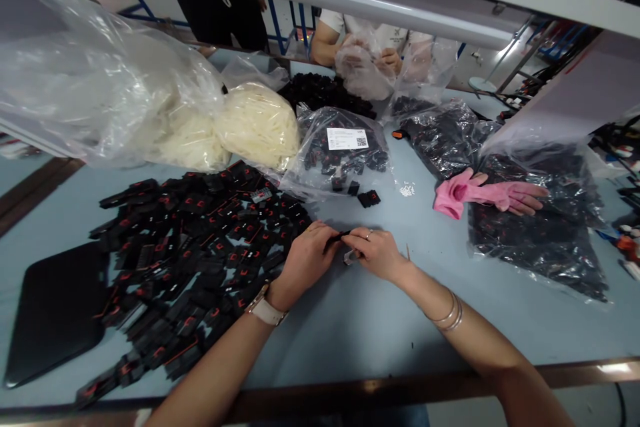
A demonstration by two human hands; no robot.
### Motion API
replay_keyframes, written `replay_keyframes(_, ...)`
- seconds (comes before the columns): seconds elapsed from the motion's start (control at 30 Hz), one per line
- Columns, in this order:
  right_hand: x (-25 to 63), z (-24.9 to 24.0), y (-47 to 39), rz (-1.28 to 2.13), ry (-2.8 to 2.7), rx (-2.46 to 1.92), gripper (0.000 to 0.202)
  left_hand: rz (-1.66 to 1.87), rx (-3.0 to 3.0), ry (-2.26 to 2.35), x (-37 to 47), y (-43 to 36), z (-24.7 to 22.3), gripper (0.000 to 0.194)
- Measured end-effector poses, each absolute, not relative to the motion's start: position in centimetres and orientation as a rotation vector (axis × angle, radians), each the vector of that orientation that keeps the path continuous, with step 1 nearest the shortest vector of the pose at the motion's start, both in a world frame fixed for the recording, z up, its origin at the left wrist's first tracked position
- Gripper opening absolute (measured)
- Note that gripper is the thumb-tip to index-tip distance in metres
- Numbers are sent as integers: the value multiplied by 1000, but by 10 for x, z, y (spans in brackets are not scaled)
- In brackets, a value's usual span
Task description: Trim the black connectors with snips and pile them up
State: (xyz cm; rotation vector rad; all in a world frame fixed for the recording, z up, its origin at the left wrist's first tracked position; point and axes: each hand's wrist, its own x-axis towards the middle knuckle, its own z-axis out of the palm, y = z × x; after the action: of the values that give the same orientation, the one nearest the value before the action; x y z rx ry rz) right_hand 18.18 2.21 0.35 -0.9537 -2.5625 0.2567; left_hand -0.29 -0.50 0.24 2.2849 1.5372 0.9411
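Note:
Near the middle of the blue-grey table (370, 333), my left hand (311, 255) is closed on a small black part (339, 237). My right hand (373, 252) pinches the other end of that part, its fingertips close to my left thumb. A small clear piece (350, 257) shows just under my right fingers; whether it is held is unclear. Beside my left hand spreads a large pile of black parts with red marks (195, 233). Small white pieces (407, 189) lie beyond my right hand.
A black tray (57, 310) lies at the far left. Bags of cream-coloured pieces (260, 125), a labelled bag (345, 153) and dark-filled bags (535, 240) line the back and right. Pink gloves (487, 193) rest on the right bags. Across the table, a person's hands (390, 61) handle clear plastic.

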Motion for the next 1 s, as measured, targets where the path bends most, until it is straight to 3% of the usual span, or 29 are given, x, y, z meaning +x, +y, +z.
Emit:
replay_keyframes(0.33, 176, 14, 28, 822, -2064, -1093, 23, 926, 2288, 1534, -3, -5, 5, 3)
replay_keyframes(0.63, 173, 11, 28, 1096, -1858, -1112, 16, 907, 2292, 1524, -4, -5, 5, 5)
replay_keyframes(1.0, 173, 15, 25, 823, -2165, -1168, 29, 892, 2297, 1537, -3, -5, 6, 7)
